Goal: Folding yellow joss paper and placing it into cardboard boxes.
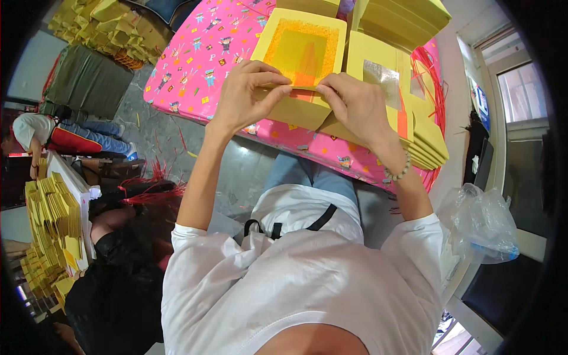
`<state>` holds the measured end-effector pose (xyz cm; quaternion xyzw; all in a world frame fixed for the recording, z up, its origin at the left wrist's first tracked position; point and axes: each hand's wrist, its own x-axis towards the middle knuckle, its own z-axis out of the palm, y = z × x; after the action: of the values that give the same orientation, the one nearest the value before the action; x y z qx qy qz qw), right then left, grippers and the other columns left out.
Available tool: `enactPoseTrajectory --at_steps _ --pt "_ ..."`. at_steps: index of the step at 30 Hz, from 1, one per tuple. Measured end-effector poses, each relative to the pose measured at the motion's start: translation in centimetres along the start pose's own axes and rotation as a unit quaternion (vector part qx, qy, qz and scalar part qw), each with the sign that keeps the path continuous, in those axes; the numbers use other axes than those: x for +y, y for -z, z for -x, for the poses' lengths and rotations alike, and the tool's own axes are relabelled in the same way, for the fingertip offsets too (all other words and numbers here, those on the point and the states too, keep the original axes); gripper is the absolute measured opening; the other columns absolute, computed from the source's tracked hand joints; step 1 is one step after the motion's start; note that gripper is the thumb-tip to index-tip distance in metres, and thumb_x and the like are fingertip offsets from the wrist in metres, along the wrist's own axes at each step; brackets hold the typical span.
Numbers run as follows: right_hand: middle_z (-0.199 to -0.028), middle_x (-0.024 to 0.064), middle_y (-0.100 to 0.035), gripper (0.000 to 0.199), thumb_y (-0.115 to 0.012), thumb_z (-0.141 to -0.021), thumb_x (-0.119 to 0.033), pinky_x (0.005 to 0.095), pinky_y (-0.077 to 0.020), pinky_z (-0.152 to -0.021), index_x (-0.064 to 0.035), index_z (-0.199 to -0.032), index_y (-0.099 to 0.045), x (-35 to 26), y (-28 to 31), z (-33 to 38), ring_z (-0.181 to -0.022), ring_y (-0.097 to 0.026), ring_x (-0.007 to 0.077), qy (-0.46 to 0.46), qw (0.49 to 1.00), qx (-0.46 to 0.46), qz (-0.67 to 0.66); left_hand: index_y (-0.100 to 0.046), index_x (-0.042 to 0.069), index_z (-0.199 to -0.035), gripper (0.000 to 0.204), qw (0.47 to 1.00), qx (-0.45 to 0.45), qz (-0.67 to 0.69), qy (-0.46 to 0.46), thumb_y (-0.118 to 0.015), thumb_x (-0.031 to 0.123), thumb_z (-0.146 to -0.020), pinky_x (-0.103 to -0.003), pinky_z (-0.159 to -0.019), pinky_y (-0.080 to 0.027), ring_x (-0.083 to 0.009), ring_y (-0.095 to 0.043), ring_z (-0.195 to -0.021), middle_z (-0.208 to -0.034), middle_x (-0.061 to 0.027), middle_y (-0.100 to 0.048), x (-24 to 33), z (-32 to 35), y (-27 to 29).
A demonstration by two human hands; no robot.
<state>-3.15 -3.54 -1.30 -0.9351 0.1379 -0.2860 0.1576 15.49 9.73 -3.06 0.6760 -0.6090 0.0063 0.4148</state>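
Note:
A yellow paper sheet with an orange patterned border and a gold-coloured middle lies in front of me. My left hand pinches its near edge between thumb and fingertips. A short way to the right, my right hand pinches the same edge, thumb and forefinger together. The edge looks bent up or folded between the two hands. Below it rests more yellow paper, partly covered by my hands. Beside my right hand lies a yellow sheet with a silver foil square. My right wrist wears a beaded bracelet.
The table has a pink printed cover. Yellow paper stacks stand at its far right, with red strands along the right side. People work at left near stacked yellow paper. A clear plastic bag is at right.

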Motion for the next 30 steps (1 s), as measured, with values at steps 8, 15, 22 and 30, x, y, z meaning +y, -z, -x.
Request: enactPoseTrajectory --at_steps 8,15,22,30 --pt "-0.078 0.0057 -0.063 0.012 -0.063 -0.084 -0.017 0.0328 -0.0480 -0.057 -0.0057 -0.085 -0.064 -0.1 1.1 -1.4 -0.065 -0.062 0.0252 0.050 0.994 0.071 0.068 -0.067 0.009 -0.095 0.023 0.985 -0.019 -0.145 -0.089 -0.068 0.013 -0.073 -0.037 -0.068 -0.048 -0.0266 -0.058 -0.076 -0.080 -0.0075 -0.062 1.1 -3.2 0.0" --pt "-0.125 0.0192 -0.047 0.074 -0.076 -0.074 -0.036 0.0398 -0.0446 -0.089 0.0005 -0.128 -0.041 1.3 2.2 -1.2 -0.116 -0.048 0.0319 -0.084 0.978 0.144 -0.129 -0.065 0.005 -0.101 0.020 0.989 0.049 -0.114 -0.083 -0.062 0.002 -0.081 -0.032 -0.071 -0.050 -0.0215 -0.061 -0.080 -0.086 -0.0066 -0.066 1.3 -3.9 0.2" --pt "-0.143 0.0165 -0.033 0.104 -0.084 -0.067 -0.031 0.0447 -0.0334 -0.105 -0.0026 -0.143 -0.018 4.8 1.6 -1.8 -0.132 -0.033 0.0290 -0.113 0.920 0.054 -0.371 -0.062 0.000 -0.109 0.021 0.913 -0.027 0.399 0.081 -0.058 0.010 -0.091 -0.026 -0.078 -0.049 -0.0092 -0.060 -0.088 -0.099 -0.0039 -0.066 2.7 -3.8 -0.4" --pt "-0.127 0.0114 -0.051 0.075 -0.079 -0.072 -0.018 0.0353 -0.0393 -0.100 -0.0018 -0.134 -0.039 3.3 2.2 -2.2 -0.119 -0.048 0.0210 -0.129 0.877 -0.045 -0.461 -0.058 -0.001 -0.112 0.027 0.887 -0.035 0.442 0.127 -0.062 0.013 -0.089 -0.027 -0.079 -0.048 -0.0101 -0.059 -0.092 -0.104 -0.0044 -0.063 2.1 -4.6 -2.4"
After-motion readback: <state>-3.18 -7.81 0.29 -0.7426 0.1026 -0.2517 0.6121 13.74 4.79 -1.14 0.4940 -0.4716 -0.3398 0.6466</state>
